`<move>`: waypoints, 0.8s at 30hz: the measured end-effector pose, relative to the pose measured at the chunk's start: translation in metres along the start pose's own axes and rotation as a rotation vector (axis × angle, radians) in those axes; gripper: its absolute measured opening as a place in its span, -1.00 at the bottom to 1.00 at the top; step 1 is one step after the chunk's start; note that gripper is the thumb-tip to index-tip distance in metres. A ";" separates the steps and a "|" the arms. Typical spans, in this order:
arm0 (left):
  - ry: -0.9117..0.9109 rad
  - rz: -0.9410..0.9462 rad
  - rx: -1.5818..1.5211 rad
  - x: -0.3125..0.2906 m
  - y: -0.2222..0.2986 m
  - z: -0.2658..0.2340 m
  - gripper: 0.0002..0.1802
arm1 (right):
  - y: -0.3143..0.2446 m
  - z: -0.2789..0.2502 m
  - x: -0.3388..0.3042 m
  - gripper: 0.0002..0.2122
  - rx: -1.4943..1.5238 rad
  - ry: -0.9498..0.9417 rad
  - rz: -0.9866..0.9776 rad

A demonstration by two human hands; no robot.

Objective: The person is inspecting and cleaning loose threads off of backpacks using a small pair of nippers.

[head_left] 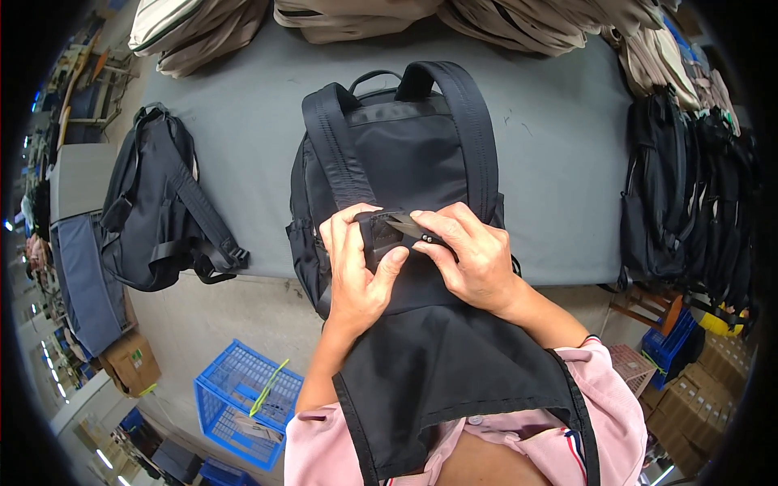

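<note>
A black backpack (412, 154) lies on the grey table in front of me, its two shoulder straps facing up. My left hand (352, 271) is closed on the lower part of the left shoulder strap (339, 150), with fingers behind it and the thumb bent in front. In my right hand (474, 255) is a small pair of thread snips (410, 228) with pointed metal blades, pinched between thumb and fingers. The blade tips point left and rest at the strap end beside my left fingers. Whether they touch a thread is too small to tell.
Another black backpack (154, 202) lies at the table's left edge. Several black backpacks (660, 186) stand on the right. Beige bags (356, 20) line the far side of the grey table (559, 146). A blue plastic crate (243, 397) stands on the floor, lower left; cardboard boxes (705, 405) are lower right.
</note>
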State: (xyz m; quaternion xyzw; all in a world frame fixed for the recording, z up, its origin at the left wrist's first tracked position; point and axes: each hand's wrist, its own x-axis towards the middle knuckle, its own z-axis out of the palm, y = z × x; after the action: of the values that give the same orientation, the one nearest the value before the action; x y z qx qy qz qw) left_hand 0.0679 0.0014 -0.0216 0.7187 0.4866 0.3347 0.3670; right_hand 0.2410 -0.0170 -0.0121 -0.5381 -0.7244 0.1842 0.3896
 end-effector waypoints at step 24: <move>0.004 -0.154 -0.254 -0.011 -0.001 0.009 -0.61 | -0.003 0.014 -0.011 -0.72 0.755 0.031 0.421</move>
State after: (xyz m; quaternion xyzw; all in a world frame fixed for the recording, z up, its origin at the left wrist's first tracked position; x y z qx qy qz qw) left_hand 0.0715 -0.0107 -0.0281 0.6265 0.4948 0.3660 0.4783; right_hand 0.2298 -0.0261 -0.0230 -0.4967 -0.4746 0.5037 0.5238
